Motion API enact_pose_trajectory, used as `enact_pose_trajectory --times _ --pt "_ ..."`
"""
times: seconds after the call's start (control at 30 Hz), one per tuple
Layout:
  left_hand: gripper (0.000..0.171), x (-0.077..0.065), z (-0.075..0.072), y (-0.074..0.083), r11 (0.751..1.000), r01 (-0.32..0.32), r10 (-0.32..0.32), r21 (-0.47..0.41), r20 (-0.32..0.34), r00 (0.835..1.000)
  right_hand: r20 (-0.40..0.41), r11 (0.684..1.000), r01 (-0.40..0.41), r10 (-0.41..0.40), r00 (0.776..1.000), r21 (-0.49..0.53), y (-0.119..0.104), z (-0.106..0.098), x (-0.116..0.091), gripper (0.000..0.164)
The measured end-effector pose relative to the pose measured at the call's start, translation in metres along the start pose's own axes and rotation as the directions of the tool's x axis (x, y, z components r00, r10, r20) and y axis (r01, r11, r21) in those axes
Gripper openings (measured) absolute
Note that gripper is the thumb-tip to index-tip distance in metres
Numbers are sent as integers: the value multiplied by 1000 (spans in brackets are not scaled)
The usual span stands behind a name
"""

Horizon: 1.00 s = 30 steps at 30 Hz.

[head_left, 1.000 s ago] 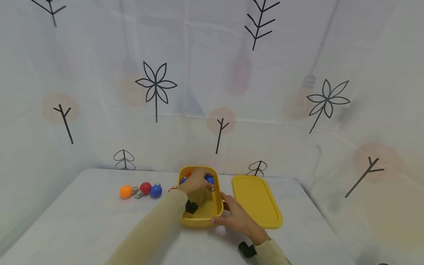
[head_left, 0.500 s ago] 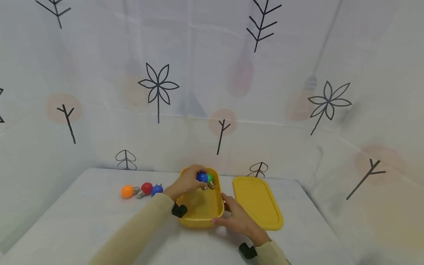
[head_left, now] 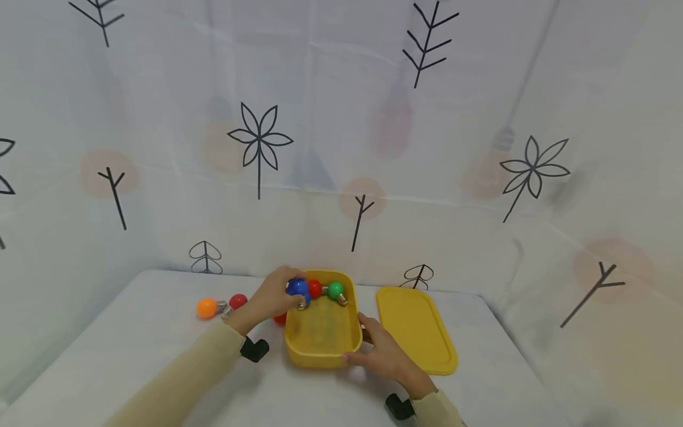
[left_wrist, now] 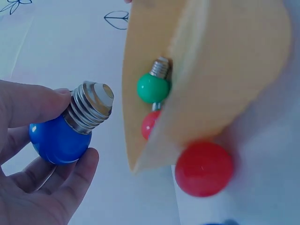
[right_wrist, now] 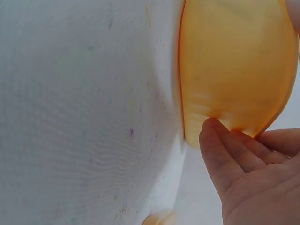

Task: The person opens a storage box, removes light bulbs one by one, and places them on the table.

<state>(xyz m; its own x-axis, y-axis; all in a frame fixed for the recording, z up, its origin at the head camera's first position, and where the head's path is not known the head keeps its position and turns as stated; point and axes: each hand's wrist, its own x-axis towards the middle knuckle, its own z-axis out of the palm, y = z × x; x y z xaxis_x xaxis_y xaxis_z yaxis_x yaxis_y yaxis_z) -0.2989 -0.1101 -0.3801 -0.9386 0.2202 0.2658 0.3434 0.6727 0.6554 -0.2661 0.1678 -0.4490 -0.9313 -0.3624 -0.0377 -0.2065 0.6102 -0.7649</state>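
Observation:
My left hand holds a blue light bulb between thumb and fingers, its silver screw base uncovered. It is at the far left rim of a yellow plastic container. Inside the container, a green bulb and a red bulb lie against the far end. More blue shows just below the held bulb; whether it is a second bulb I cannot tell. My right hand holds the container's near right corner, thumb on the near side and fingers on the right wall.
A flat yellow lid lies right of the container. On the table's left are an orange bulb and a red bulb. Another red bulb lies outside the container's left wall. A patterned white cloth hangs behind.
My left hand has moved left across the container with the blue bulb, uncovering the red and green bulbs. It now hides the blue bulb on the table. My right hand stays in place.

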Motion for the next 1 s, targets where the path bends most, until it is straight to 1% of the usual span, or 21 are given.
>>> enact_pose_trajectory --times 0.2,0.37,0.5,0.63,0.8,0.9,1.0 --pt "43 -16 -12 -15 999 43 -42 33 -10 999 -8 1000 -1 1 1000 -16 1 -1 -2 105" --pt "47 -30 -22 -32 996 55 -54 69 -18 998 -6 1000 10 -10 1000 -5 0 -2 -3 104" --pt "49 -43 -29 -45 993 77 -75 86 -27 997 -5 1000 15 -15 1000 -1 0 -3 -2 105" --pt "47 -54 -38 -58 993 72 -68 89 -48 997 -7 1000 7 -8 1000 -18 1 -3 -1 105" --pt "47 -63 -53 -73 995 43 -35 95 -86 996 -9 999 21 -21 1000 -28 1 -3 0 104" --pt "47 -67 -64 -80 994 50 -41 96 -92 995 -6 999 22 -22 1000 -24 1 -1 0 104" --pt "48 -71 -75 -88 990 77 -67 118 -88 994 -2 999 28 -28 1000 -23 1 0 0 103"
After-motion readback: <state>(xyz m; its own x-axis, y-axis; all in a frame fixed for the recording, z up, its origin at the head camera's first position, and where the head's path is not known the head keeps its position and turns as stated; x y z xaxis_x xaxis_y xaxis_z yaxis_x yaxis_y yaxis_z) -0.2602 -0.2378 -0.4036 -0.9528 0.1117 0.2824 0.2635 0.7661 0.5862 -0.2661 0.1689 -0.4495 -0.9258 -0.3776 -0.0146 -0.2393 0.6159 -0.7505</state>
